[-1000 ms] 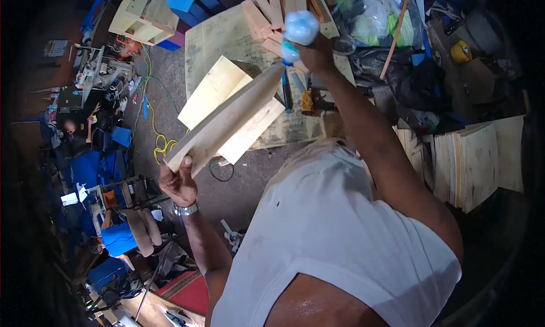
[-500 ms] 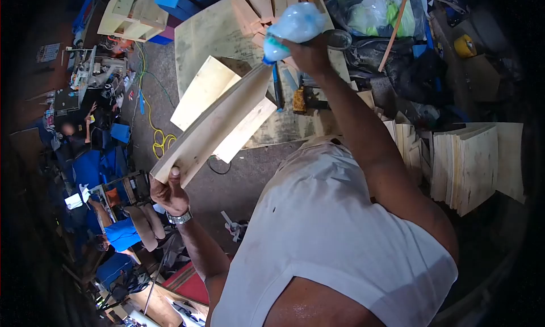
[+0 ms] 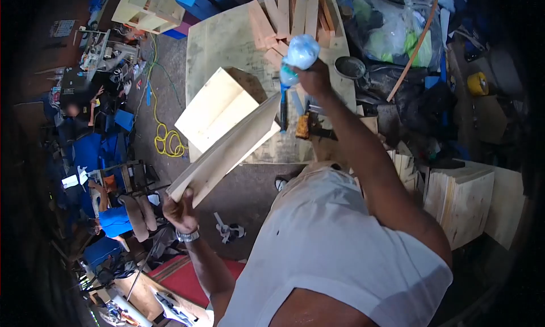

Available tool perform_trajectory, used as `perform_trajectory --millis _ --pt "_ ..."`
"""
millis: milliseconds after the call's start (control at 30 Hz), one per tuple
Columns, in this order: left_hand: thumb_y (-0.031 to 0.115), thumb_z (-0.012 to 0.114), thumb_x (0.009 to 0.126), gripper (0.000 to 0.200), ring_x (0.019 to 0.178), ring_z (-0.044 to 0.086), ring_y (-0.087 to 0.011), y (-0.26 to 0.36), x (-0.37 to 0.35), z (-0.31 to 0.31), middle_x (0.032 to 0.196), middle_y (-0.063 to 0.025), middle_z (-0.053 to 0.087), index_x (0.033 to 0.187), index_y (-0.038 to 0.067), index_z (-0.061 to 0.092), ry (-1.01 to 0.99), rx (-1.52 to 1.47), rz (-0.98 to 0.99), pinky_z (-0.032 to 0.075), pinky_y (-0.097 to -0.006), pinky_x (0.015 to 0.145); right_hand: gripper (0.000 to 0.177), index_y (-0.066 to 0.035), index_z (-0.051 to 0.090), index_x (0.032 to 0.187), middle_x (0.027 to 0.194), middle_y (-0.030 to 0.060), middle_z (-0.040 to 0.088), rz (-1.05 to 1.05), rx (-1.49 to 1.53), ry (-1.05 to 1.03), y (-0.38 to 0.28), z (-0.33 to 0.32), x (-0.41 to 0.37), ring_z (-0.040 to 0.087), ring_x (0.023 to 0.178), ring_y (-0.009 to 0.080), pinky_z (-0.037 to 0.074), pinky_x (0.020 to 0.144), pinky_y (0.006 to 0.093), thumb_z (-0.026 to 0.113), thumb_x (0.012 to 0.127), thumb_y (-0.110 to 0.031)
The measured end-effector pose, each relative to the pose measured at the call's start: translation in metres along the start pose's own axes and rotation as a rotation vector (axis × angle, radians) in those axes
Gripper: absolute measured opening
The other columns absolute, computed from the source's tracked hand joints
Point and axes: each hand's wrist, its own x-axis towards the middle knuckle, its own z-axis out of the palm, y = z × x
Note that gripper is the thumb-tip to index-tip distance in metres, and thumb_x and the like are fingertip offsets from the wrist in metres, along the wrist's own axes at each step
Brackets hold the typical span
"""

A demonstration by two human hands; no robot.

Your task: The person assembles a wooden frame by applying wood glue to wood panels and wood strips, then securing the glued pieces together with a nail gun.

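Observation:
My left hand point(image 3: 180, 212) grips the near end of a long pale wooden board point(image 3: 235, 144), thumb on its face. The board slants up and away over the work table point(image 3: 207, 43). My right hand point(image 3: 314, 78) is closed around a soft clear plastic bottle point(image 3: 303, 51) with whitish contents, held neck down. Its blue cap is right at the board's far end. Behind the board stands an open wooden box point(image 3: 213, 108), partly covered by it. Beside the bottle lie a blue-handled tool point(image 3: 283, 114) and a tool with a worn yellow part point(image 3: 302, 126).
Wood strips point(image 3: 298, 15) are piled at the table's far edge, near a round dark dish point(image 3: 349, 67). Stacked panels point(image 3: 462, 205) stand at right. A yellow cord point(image 3: 167, 142) coils on the floor at left, and a person in blue point(image 3: 115, 221) sits beyond.
The view has shifted, so the table sits lower and further right. The board has turned, showing a narrower face. The bottle stays at its far end, a little more upright.

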Motion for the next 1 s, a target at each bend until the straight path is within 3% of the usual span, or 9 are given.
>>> perform_trajectory --millis 67,167,200,333,400,533,733,867,1000 --pt "0.015 0.072 0.085 0.023 0.087 0.061 -0.0147 -0.004 -0.003 0.002 0.094 -0.0066 0.068 0.098 -0.002 0.066 0.017 -0.024 -0.104 0.046 -0.028 0.079 0.039 -0.004 0.063 0.111 0.104 0.0118 0.07 0.172 0.318 -0.075 0.005 0.021 -0.013 0.067 0.096 0.0243 0.052 0.084 0.0361 0.076 0.077 -0.018" --pt "0.016 0.072 0.084 0.024 0.087 0.061 -0.015 0.008 0.001 0.002 0.094 -0.0067 0.068 0.099 -0.002 0.065 -0.118 0.272 -0.103 0.046 -0.0283 0.08 0.042 -0.004 0.063 0.11 0.105 0.0152 0.069 0.356 0.013 -0.233 0.032 0.031 -0.024 0.068 0.094 0.0255 0.052 0.085 0.0365 0.077 0.076 -0.025" --pt "0.015 0.072 0.083 0.024 0.086 0.06 -0.0154 0.017 0.004 0.007 0.093 -0.0077 0.068 0.098 -0.003 0.065 -0.12 0.261 -0.089 0.047 -0.0291 0.08 0.046 -0.004 0.06 0.114 0.103 0.0159 0.068 0.401 -0.032 -0.229 0.077 0.038 -0.03 0.068 0.091 0.028 0.056 0.074 0.0412 0.076 0.077 -0.026" --pt "0.015 0.07 0.084 0.024 0.086 0.061 -0.0185 -0.01 -0.026 -0.021 0.098 -0.0107 0.066 0.1 -0.003 0.064 0.192 0.117 -0.202 0.049 -0.0325 0.078 0.051 -0.005 0.052 0.121 0.101 0.0156 0.062 1.113 0.478 -0.004 0.156 0.038 -0.043 0.068 0.082 0.0302 0.058 0.05 0.043 0.071 0.082 -0.031" --pt "0.018 0.069 0.086 0.027 0.089 0.062 -0.021 -0.014 -0.045 -0.03 0.098 -0.0097 0.065 0.103 -0.002 0.063 0.389 -0.003 -0.325 0.051 -0.0365 0.08 0.031 -0.011 0.053 0.117 0.104 0.013 0.061 1.281 0.719 0.107 0.185 0.035 -0.039 0.065 0.072 0.0283 0.059 0.054 0.0407 0.06 0.091 -0.025" --pt "0.024 0.067 0.088 0.032 0.092 0.063 -0.0253 -0.005 -0.074 -0.029 0.104 -0.0128 0.063 0.109 0.0 0.059 0.59 -0.129 -0.433 0.054 -0.043 0.083 0.031 -0.004 0.049 0.116 0.098 0.0143 0.059 1.225 0.971 0.309 0.282 0.037 -0.025 0.065 0.075 0.0296 0.059 0.056 0.0413 0.058 0.093 -0.023" --pt "0.024 0.064 0.09 0.026 0.093 0.062 -0.026 -0.037 -0.129 -0.053 0.105 -0.0145 0.061 0.104 0.004 0.055 0.711 -0.181 -0.623 0.055 -0.0442 0.079 0.035 -0.008 0.049 0.115 0.099 0.0137 0.061 1.282 0.778 0.18 0.268 0.022 0.029 0.065 0.088 0.0304 0.059 0.072 0.0481 0.056 0.096 -0.037" --pt "0.023 0.064 0.09 0.024 0.09 0.061 -0.0269 -0.043 -0.162 -0.071 0.106 -0.0147 0.059 0.1 0.005 0.051 0.762 -0.196 -0.801 0.056 -0.0463 0.076 0.018 -0.012 0.055 0.1 0.092 0.0042 0.062 1.249 0.519 -0.624 0.291 0.03 -0.025 0.063 0.086 0.0201 0.054 0.068 0.0434 0.059 0.091 -0.027" --pt "0.025 0.065 0.089 0.047 0.102 0.06 -0.0343 -0.027 -0.175 -0.067 0.118 -0.0194 0.057 0.126 0.002 0.047 0.795 -0.1 -0.914 0.055 -0.0498 0.082 0.031 -0.003 0.057 0.101 0.081 0.0098 0.063 0.856 -0.104 -0.911 0.227 0.104 -0.092 0.062 0.08 0.0237 0.052 0.069 0.0405 0.054 0.092 -0.032"
